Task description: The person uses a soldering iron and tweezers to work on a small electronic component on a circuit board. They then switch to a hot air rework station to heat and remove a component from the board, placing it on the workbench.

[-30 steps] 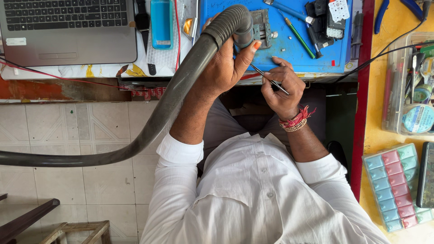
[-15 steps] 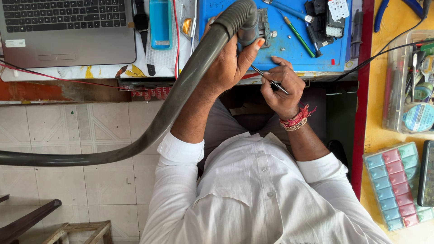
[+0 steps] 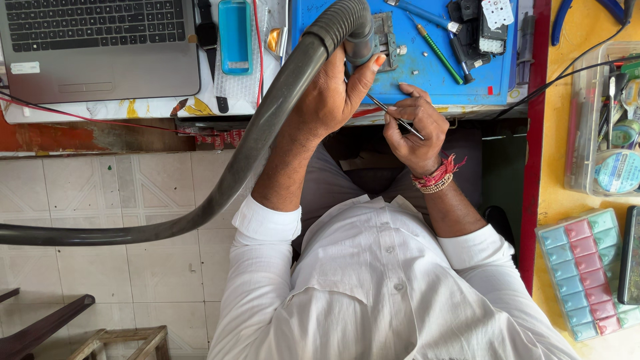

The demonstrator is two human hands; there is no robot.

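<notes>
Gripping: left hand (image 3: 333,93) is wrapped shut around the grey corrugated hose (image 3: 267,127), thumb stretched up along its end.
Hose: it runs from the left edge of the view, across the tiled floor (image 3: 100,200), and bends up to the blue mat (image 3: 427,67), its mouth over the mat's left part beside a small grey metal part (image 3: 387,40).
Right hand: right hand (image 3: 413,130) is curled closed on thin metal tweezers (image 3: 395,119), held at the mat's near edge; the tips point toward the left thumb. A red thread band (image 3: 437,179) circles the wrist.
Mat: a green-handled tool (image 3: 440,47), a blue-handled tool (image 3: 423,13) and dark phone parts (image 3: 477,30) lie toward its far edge.
Bench left: a laptop (image 3: 100,47), a dark smartwatch (image 3: 207,30) and a turquoise phone case (image 3: 235,33) sit side by side.
Bench right: a clear box (image 3: 610,127) of tools, with a pastel compartment tray (image 3: 583,273) nearer the person.
</notes>
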